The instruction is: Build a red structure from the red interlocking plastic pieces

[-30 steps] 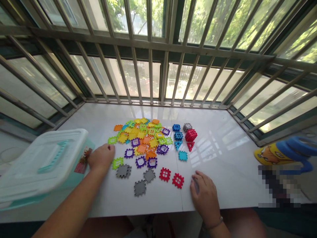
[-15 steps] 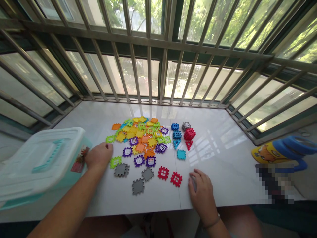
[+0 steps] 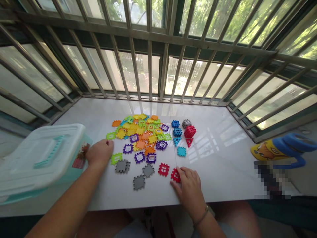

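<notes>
My right hand (image 3: 189,183) is at a red square window tile (image 3: 175,175) with toothed edges. Its thumb lies by the near edge and the fingertips cover the right side; the tile lies flat on the table. A second red window tile (image 3: 163,169) is just to the left. My left hand (image 3: 100,152) rests as a fist on the table beside the box, with nothing visible in it. Close to it are a lime green tile (image 3: 116,158) and overlapping grey tiles (image 3: 122,166). Two more grey tiles, one of them a plain square (image 3: 139,182), lie nearer the front edge.
A heap of yellow, orange, green and purple tiles (image 3: 133,129) covers the middle. Blue stacks (image 3: 177,132), a red stack (image 3: 190,131) and a cyan tile (image 3: 181,151) lie right of it. A lidded box (image 3: 56,148) stands left, a yellow-blue bottle (image 3: 269,150) right. Barred windows enclose the back.
My right hand has moved left from the bare table to the right-hand red tile, its fingers coming over that tile's edge. My left hand stays in place. The view has shifted slightly.
</notes>
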Available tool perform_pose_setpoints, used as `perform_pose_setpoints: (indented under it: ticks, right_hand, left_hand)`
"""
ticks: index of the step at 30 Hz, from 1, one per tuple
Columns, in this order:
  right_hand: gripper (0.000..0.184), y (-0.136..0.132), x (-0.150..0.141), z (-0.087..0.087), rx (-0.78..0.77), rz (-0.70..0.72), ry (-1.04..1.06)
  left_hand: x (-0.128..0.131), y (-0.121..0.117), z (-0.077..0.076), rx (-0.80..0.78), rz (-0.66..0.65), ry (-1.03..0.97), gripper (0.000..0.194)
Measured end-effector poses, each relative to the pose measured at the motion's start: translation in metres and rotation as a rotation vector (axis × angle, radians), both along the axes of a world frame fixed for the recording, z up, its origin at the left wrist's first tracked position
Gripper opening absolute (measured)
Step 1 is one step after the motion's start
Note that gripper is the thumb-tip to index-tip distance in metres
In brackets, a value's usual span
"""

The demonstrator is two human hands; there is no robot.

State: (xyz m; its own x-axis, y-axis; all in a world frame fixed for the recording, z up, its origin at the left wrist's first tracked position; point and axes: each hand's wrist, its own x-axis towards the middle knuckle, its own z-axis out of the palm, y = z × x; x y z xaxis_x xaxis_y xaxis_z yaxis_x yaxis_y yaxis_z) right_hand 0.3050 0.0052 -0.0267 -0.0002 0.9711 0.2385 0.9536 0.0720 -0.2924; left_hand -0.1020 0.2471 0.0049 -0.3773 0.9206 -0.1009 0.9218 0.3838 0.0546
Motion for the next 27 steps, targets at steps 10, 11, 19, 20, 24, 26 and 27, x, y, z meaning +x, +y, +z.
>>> perform_pose_setpoints:
  ticks: [10,11,19,20,24,26,27]
  right_hand:
    - [0.03,0.02,-0.008,0.04,-0.174,-0.024,-0.01]
    - [0.03,0.02,-0.007,0.04,-0.183,-0.024,0.021]
    - [0.016,0.019,0.021,0.031,-0.21,0.008,0.127]
    - [0.016,0.019,0.024,0.032,-0.197,0.012,0.13]
    - [0.013,0.02,0.029,0.04,-0.127,0.057,0.188]
    - [0.014,0.021,0.028,0.042,-0.079,0.079,0.229]
    - [0.016,0.021,0.028,0.042,-0.056,0.085,0.246]
  left_hand:
    - [-0.004,0.001,-0.006,0.022,-0.012,-0.013,0.065]
    - [-0.004,0.001,-0.006,0.02,-0.011,-0.013,0.065]
    - [-0.006,0.003,-0.009,0.028,-0.003,-0.02,0.066]
    - [-0.006,0.003,-0.01,0.025,-0.002,-0.02,0.067]
    - [-0.005,0.003,-0.009,0.013,0.002,-0.018,0.067]
    - [-0.005,0.002,-0.007,0.01,0.0,-0.017,0.067]
    - [-0.004,0.002,-0.006,0.007,0.0,-0.017,0.066]
